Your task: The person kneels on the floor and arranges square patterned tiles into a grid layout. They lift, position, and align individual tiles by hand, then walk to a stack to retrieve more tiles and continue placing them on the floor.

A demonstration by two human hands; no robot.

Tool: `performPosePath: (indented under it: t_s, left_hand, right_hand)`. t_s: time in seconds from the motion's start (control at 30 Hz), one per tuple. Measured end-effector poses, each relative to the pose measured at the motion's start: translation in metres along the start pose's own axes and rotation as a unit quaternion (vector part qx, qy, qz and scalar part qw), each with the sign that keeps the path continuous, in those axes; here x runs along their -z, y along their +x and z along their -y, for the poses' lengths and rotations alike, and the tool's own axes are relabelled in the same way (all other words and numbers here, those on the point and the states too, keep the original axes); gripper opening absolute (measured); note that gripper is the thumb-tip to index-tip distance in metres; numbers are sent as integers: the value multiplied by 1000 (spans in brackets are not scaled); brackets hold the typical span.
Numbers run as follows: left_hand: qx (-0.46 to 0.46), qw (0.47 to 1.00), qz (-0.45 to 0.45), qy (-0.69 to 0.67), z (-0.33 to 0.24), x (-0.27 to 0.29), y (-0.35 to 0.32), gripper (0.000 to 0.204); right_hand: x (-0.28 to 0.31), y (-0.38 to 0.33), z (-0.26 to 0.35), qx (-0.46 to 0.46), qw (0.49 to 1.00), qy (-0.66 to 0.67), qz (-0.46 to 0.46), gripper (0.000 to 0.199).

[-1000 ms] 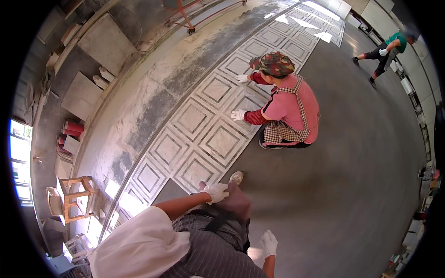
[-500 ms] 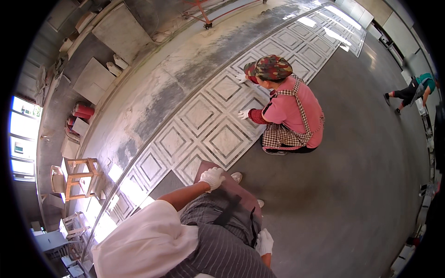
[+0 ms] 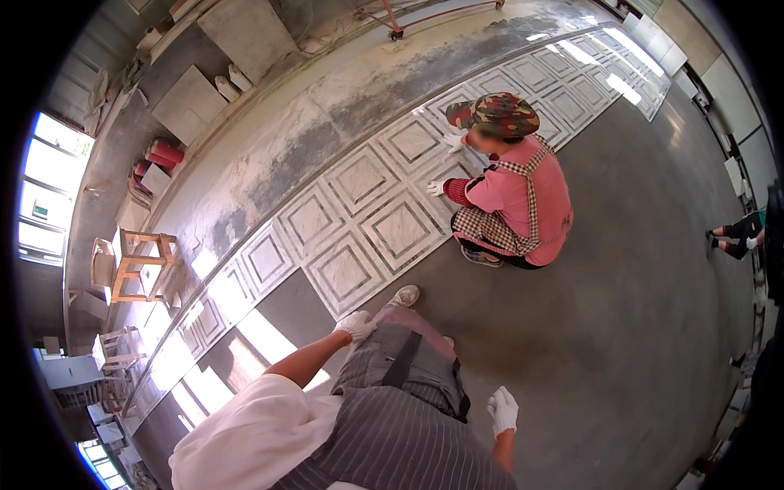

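Observation:
My left hand [image 3: 357,327], in a white glove, is beside my left thigh, against the dark striped apron [image 3: 384,359] and the mauve cloth below it. Its fingertips are partly hidden. Off to my right, my right hand [image 3: 503,410], also gloved in white, hangs over the grey floor with loosely bent fingers and nothing visible in it. Ahead lie white marble panels [image 3: 356,269] with grey nested-square borders, set in a long strip. A crouching person [image 3: 531,192] in a pink top and checked apron has both gloved hands over the panels.
Grey floor [image 3: 612,269] stretches to the right, where another person [image 3: 741,237] stands at the edge. Wooden stools [image 3: 139,261] and red rolls [image 3: 163,155] are at the left wall. Slabs [image 3: 189,102] lean there, and an orange wheeled frame [image 3: 395,28] stands at the back.
My right hand has swung outward from the apron. My left hand has shifted slightly left, and one foot shows farther forward. The view has turned a little, and the distant person is nearer the right edge.

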State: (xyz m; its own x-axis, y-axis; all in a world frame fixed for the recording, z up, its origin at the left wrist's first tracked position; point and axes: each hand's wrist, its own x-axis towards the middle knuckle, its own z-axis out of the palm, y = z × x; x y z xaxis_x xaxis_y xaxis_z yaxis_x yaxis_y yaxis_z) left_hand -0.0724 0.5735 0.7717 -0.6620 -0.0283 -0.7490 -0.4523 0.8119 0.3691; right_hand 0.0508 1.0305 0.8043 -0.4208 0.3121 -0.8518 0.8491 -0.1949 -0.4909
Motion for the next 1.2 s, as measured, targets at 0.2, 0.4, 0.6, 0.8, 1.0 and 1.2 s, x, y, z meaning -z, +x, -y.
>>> performPosePath:
  t_s: [0.2,0.4,0.6,0.8,1.0,1.2]
  left_hand:
    - [-20,999,32,-24,2,-18,-17,48]
    - [-1,998,60,-4,-7,-8,-26,46]
    - [-66,997,47,5,-14,16,-25,43]
    - [-88,995,44,5,-3,23,7,42]
    - [-95,994,44,11,20,33,35,42]
    - [-65,997,38,-1,58,43,56,44]
  right_hand:
    - [20,-2,-3,16,995,-83,44,44]
    - [25,5,-18,33,990,-113,73,47]
    - [-10,-18,-9,19,994,-90,58,46]
    - [-39,6,-31,38,994,-59,82,41]
    - [-68,23,-34,55,995,-54,63,40]
    - [-101,24,-6,29,994,-83,63,38]
